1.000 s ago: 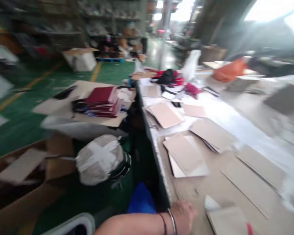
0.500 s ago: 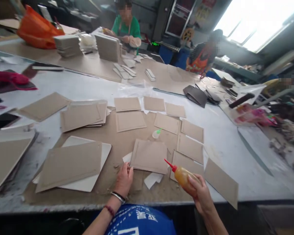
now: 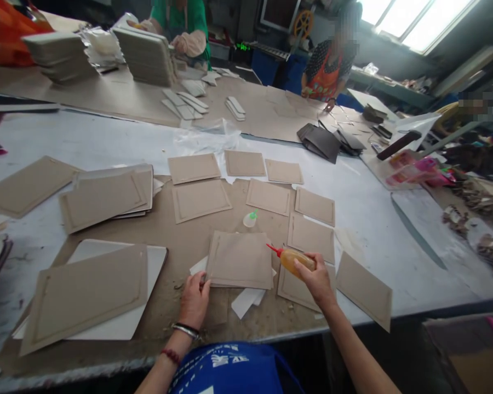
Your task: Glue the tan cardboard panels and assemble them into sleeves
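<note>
My left hand (image 3: 194, 300) rests on the table with its fingers bent onto the near left corner of a grey-brown board panel (image 3: 240, 260). That panel lies on white paper sheets (image 3: 246, 300). My right hand (image 3: 317, 282) is closed round an orange glue bottle (image 3: 296, 259), whose red nozzle points left over the panel's right edge. A small white bottle with a green cap (image 3: 250, 218) stands just behind the panel.
Several more board panels (image 3: 310, 238) lie spread over the table (image 3: 107, 142), with a big one on white card (image 3: 86, 295) at the near left. Stacks of boards (image 3: 145, 52) stand at the far side, where two other people work. Dark covers (image 3: 320, 143) lie far right.
The view swung from the floor and boxes on the left to the table. In the last half second my right hand carried the glue bottle up and left, nearer the panel.
</note>
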`<state>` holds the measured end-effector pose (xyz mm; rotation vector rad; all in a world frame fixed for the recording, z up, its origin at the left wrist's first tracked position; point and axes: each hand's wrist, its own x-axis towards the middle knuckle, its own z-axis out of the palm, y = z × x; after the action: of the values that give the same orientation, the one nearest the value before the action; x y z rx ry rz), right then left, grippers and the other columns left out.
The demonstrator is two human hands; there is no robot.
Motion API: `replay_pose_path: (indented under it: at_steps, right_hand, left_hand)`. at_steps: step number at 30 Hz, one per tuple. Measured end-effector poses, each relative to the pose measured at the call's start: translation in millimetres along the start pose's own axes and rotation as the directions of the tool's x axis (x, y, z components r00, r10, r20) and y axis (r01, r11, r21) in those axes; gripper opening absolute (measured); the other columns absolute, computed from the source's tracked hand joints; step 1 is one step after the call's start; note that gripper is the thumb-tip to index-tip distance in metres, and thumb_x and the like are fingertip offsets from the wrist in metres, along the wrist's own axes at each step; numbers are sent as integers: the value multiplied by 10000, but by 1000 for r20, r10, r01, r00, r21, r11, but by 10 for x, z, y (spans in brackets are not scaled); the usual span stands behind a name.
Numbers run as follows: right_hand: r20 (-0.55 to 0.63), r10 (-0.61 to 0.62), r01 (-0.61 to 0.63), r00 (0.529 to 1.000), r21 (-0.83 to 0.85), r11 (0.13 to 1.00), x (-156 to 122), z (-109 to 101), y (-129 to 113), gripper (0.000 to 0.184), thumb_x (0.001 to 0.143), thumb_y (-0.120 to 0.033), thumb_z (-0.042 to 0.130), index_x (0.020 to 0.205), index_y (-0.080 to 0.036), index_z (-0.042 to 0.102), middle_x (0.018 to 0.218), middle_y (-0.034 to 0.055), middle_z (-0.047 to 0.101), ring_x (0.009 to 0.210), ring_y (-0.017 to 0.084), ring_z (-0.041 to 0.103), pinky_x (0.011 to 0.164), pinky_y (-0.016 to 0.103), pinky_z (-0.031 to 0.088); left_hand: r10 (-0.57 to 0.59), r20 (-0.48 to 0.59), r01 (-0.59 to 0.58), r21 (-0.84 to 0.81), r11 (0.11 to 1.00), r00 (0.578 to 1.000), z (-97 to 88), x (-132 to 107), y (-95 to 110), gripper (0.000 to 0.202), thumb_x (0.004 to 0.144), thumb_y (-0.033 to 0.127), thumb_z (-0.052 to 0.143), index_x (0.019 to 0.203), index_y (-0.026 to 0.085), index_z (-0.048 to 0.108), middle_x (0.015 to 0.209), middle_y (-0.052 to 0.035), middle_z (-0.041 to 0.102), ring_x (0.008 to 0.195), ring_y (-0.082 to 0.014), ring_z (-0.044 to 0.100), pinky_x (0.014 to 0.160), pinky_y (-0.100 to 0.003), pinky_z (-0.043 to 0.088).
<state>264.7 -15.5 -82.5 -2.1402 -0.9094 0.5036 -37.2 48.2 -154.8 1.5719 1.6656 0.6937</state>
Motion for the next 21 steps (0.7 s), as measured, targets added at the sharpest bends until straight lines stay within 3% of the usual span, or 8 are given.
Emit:
replay_pose_path:
  at_steps: [10,21]
  right_hand:
    - [95,-83,95,992,-129,987,177,-19,-25,337,655,-453,581,865,-202,502,830,43,562,780,224,540,712,353,440]
    - [253,-10,52,967,-157,986,-10,-231,-76,321,633,-447,577,826,-202,505,773,22,563,726,207,542,658,321,431]
  left_hand:
    - [-28,-11,28,13,1000,1000,-3,-9,36,289,696,347,453,878,163,584,770,-58,508,683,-205,536,733,-405,477]
    - [-48,-4,48,38,998,999,-10,-12,64,233,707,299,472,876,177,575,775,-47,506,667,-192,522,745,-395,473]
